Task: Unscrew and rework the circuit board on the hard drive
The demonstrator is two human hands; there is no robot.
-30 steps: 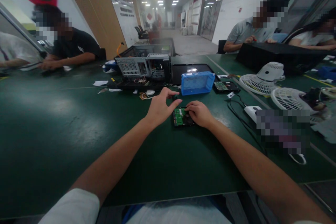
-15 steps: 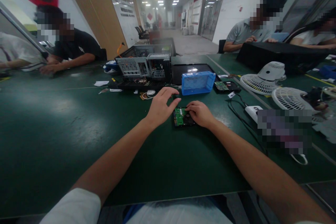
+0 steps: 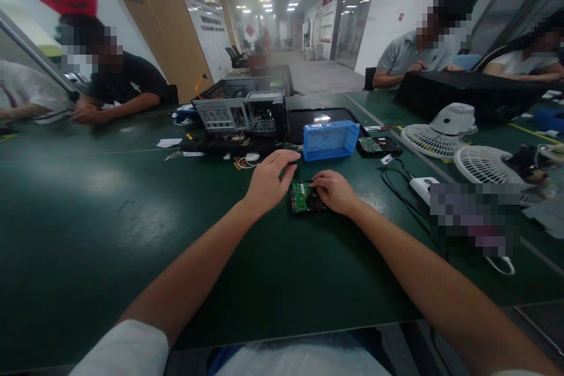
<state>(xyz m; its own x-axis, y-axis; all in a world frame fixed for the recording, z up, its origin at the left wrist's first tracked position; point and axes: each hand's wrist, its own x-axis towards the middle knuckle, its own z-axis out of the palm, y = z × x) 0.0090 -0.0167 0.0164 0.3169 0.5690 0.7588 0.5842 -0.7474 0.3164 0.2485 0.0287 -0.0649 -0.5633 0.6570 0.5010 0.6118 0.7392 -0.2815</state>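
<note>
Hard drive (image 3: 299,197) lies flat on the green table (image 3: 176,270) in front of you, its green circuit board facing up, between your two hands and just nearer to you than the blue plastic box (image 3: 330,142). Your right hand (image 3: 337,192) is on the drive's right side, fingers curled over it and fingertips touching the board; you cover that edge, so I cannot tell whether you grip it or only rest on it. Your left hand (image 3: 269,185) is raised near the drive's far left corner, thumb and fingers bent toward each other with a narrow gap. Something small and dark shows at those fingertips, but I cannot tell whether you hold it.

Beyond your left hand stands a computer case (image 3: 240,114) with its metal frame exposed, and a white cable (image 3: 251,158) lies in front of it. Behind the blue box is a flat black panel (image 3: 319,115); just right of the box lies a second hard drive (image 3: 379,145). Farther to your right you have two white fans (image 3: 456,120), a black cord (image 3: 408,208) and a white power strip (image 3: 423,189). Co-workers (image 3: 134,79) sit on both sides across the table.
</note>
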